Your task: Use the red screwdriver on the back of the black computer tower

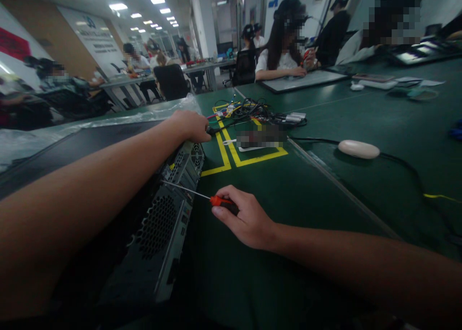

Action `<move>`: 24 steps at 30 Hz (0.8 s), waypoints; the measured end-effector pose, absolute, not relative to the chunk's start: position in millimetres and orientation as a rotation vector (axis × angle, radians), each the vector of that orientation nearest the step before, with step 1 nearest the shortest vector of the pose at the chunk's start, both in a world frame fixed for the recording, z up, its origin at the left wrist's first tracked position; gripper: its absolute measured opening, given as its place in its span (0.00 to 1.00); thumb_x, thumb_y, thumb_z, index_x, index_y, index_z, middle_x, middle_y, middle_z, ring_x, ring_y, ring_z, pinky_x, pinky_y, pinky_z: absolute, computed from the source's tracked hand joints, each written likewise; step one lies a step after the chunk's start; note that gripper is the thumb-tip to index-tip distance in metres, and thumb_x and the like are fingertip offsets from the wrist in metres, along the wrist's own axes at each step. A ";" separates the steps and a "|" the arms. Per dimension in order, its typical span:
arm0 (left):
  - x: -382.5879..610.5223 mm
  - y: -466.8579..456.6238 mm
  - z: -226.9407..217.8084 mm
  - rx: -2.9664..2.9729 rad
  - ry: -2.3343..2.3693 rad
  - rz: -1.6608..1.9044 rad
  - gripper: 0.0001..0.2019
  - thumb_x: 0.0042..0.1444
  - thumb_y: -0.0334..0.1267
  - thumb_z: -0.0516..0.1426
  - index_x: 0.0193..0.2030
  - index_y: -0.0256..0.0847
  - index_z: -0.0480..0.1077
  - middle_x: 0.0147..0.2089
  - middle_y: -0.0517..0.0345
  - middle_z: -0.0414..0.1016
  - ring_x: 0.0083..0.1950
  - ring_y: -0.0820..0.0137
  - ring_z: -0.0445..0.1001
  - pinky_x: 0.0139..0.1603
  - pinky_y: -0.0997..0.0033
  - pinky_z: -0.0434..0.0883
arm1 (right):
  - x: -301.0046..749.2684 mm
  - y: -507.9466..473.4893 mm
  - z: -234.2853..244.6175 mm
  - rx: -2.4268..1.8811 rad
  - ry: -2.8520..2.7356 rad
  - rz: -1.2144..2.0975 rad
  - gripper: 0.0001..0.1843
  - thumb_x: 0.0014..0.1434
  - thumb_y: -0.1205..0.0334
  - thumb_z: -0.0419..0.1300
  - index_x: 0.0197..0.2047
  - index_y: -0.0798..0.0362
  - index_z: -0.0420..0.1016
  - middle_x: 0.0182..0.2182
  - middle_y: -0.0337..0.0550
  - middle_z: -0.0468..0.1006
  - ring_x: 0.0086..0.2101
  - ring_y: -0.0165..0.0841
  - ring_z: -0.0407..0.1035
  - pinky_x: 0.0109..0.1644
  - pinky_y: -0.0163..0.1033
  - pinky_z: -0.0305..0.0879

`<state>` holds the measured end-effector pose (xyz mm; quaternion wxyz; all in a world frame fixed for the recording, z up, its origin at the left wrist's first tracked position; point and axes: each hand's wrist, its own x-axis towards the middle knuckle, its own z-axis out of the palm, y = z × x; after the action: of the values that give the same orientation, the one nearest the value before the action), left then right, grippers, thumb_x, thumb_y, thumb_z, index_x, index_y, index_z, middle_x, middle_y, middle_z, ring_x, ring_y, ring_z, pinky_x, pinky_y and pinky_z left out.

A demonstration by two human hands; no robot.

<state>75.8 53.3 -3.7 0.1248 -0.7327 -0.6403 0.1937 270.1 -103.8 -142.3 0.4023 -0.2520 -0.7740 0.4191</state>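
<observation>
A black computer tower (159, 224) lies on its side at the left, its metal back panel with vents and ports facing right. My left hand (191, 125) reaches across its top, fingers curled at the far back corner; the fingertips are partly hidden. A black cable end (212, 130) shows right beside those fingers. My right hand (249, 219) is closed around the handle of a red and black screwdriver (224, 204). Its long thin shaft points left, with the tip at the back panel, near the upper edge of the large honeycomb vent.
Tangled cables (249, 111) lie beyond the tower near yellow tape (252, 160) on the green table (325, 200). A white oval cable piece (358, 149) sits at right. Plastic wrap (151, 111) lies behind the tower. Across the table, a person (283, 56) works at a dark-framed panel (303, 81).
</observation>
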 end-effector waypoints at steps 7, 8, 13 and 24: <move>75.0 55.6 -5.0 -2.127 -1.851 0.575 0.33 0.60 0.58 0.55 0.67 0.45 0.77 0.64 0.39 0.80 0.62 0.42 0.77 0.58 0.44 0.74 | 270.4 -102.5 -142.2 -0.574 -1.991 0.984 0.10 0.75 0.57 0.57 0.46 0.53 0.76 0.38 0.43 0.78 0.38 0.35 0.72 0.44 0.41 0.68; 74.7 55.9 -5.1 -2.131 -1.847 0.571 0.33 0.60 0.58 0.56 0.67 0.45 0.77 0.64 0.39 0.79 0.62 0.41 0.77 0.58 0.43 0.74 | 270.3 -102.9 -142.3 -0.577 -1.986 0.993 0.10 0.74 0.57 0.57 0.46 0.53 0.76 0.38 0.43 0.78 0.38 0.35 0.72 0.44 0.41 0.68; 72.3 58.2 -6.4 -2.128 -1.855 0.558 0.31 0.60 0.58 0.57 0.66 0.50 0.77 0.63 0.44 0.80 0.63 0.43 0.76 0.59 0.44 0.74 | 269.4 -105.3 -144.6 -0.617 -1.918 1.103 0.13 0.68 0.57 0.65 0.52 0.51 0.71 0.36 0.38 0.78 0.33 0.32 0.71 0.38 0.39 0.68; 71.5 59.7 -8.2 -2.107 -1.867 0.564 0.32 0.59 0.60 0.57 0.67 0.51 0.77 0.64 0.45 0.80 0.63 0.44 0.76 0.59 0.47 0.73 | 269.8 -105.4 -142.4 -0.618 -1.922 1.127 0.07 0.69 0.61 0.64 0.46 0.51 0.70 0.35 0.36 0.74 0.32 0.31 0.69 0.37 0.38 0.65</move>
<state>71.5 59.7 -8.2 0.1351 -0.7272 -0.6443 0.1946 269.8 -105.4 -142.4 0.4032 -0.2447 -0.7607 0.4460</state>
